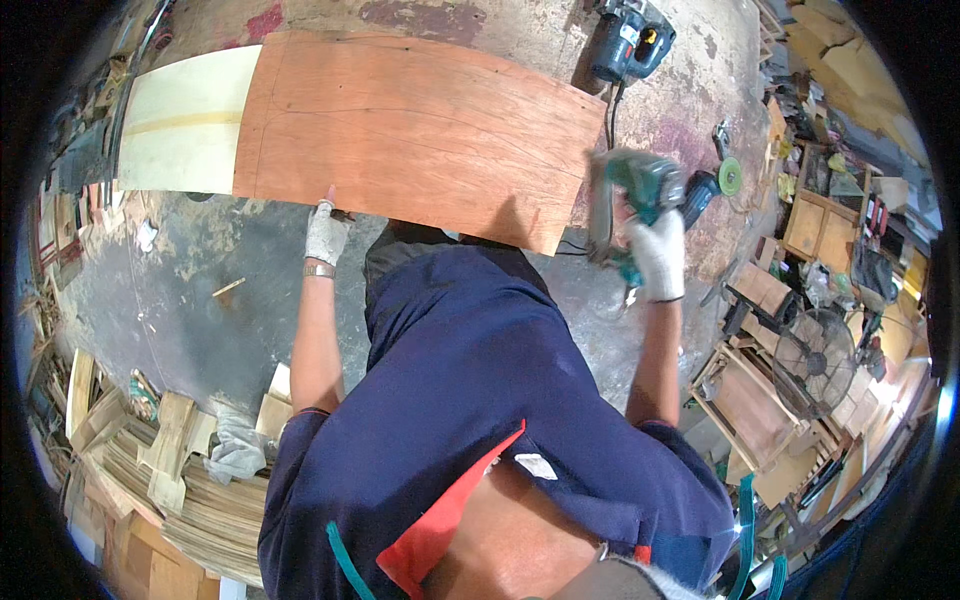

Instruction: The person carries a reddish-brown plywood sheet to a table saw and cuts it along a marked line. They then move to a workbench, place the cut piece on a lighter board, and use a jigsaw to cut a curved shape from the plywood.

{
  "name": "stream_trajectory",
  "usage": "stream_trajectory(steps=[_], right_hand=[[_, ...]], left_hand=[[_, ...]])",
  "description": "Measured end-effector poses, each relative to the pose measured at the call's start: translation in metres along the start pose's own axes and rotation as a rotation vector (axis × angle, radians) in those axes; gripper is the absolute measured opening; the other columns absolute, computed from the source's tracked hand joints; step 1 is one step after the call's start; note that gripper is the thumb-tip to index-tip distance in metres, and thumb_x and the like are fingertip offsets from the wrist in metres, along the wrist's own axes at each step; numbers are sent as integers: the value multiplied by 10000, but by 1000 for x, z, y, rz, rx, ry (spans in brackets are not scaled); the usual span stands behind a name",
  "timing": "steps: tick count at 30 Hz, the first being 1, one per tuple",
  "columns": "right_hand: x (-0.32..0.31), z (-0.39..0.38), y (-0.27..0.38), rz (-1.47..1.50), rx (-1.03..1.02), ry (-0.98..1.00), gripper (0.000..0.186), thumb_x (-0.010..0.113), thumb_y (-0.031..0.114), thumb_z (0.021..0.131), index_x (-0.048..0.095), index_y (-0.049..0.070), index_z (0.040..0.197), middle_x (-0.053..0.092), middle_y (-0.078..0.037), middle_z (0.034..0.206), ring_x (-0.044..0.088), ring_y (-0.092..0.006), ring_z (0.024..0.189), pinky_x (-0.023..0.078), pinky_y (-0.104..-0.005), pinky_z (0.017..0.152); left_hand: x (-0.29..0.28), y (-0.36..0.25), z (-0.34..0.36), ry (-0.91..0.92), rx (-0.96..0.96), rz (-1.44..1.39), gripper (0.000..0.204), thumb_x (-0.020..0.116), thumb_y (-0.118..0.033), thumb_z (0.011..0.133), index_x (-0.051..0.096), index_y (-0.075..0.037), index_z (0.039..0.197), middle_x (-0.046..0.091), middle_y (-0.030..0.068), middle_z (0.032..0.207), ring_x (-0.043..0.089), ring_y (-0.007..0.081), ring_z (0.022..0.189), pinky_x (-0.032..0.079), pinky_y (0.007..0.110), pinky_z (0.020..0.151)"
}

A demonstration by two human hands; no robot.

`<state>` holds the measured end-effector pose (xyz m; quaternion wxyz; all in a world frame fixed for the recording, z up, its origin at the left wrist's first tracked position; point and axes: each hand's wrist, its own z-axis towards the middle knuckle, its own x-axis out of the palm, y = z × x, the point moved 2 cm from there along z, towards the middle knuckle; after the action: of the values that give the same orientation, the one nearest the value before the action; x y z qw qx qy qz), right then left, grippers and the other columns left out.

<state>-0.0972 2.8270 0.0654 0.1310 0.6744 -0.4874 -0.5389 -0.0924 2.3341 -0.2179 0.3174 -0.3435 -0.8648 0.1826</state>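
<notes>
A reddish-brown plywood sheet (pixel 415 125) lies flat in front of me, with pencil lines on it. My left hand (pixel 328 232), in a white glove with bare fingertips, grips its near edge, one finger resting on top. Off the sheet's right end, my right hand (pixel 657 255) in a white glove is closed round the handle of a green power tool (pixel 645 183). Motion smears this tool, so I cannot tell its exact kind; a flat grey plate shows on its left side. The tool appears raised and apart from the sheet.
A pale board (pixel 185 120) lies at the sheet's left. A blue power tool (pixel 628 42) sits beyond the right end, and an angle grinder (pixel 705 195) with a green disc lies right. A fan (pixel 815 362) and stacked wood strips (pixel 215 520) stand nearer me.
</notes>
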Motion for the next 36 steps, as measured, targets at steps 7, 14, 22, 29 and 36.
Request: stream_trajectory(steps=[7,14,22,29,36], right_hand=[[85,-37,-32,58,193,128,366,760,108,836,603,44,1160,684,-63,855,592,-116,602,500,-316,551],[104,-49,-19,59,198,83,313,728,50,852,573,55,1124,642,-43,783,563,-105,542,458,-293,470],[107,-51,6,20,207,116,357,683,23,858,549,42,1188,632,-44,768,559,-125,527,463,-304,481],[111,-45,3,-110,160,132,416,698,80,847,559,57,1239,670,-66,792,594,-149,573,479,-327,535],[135,-34,66,-164,27,196,358,735,118,850,592,18,1163,655,-69,791,588,-141,590,485,-323,559]], left_hand=[[25,1,-14,3,-48,33,350,722,-199,953,614,-102,1271,655,68,1188,643,242,1031,565,420,803],[34,-6,-21,-87,30,81,336,771,-215,912,636,-52,1173,667,103,1106,666,269,989,600,517,808],[26,-3,-12,-123,-13,191,416,806,-235,886,616,-65,1215,659,114,1171,665,277,1057,597,511,835],[34,-8,-21,-154,9,236,460,825,-276,867,611,-66,1216,668,85,1146,661,239,1014,570,446,794],[36,-12,-27,-173,13,308,414,831,-333,855,674,-27,1086,674,69,999,669,209,865,579,406,713]])
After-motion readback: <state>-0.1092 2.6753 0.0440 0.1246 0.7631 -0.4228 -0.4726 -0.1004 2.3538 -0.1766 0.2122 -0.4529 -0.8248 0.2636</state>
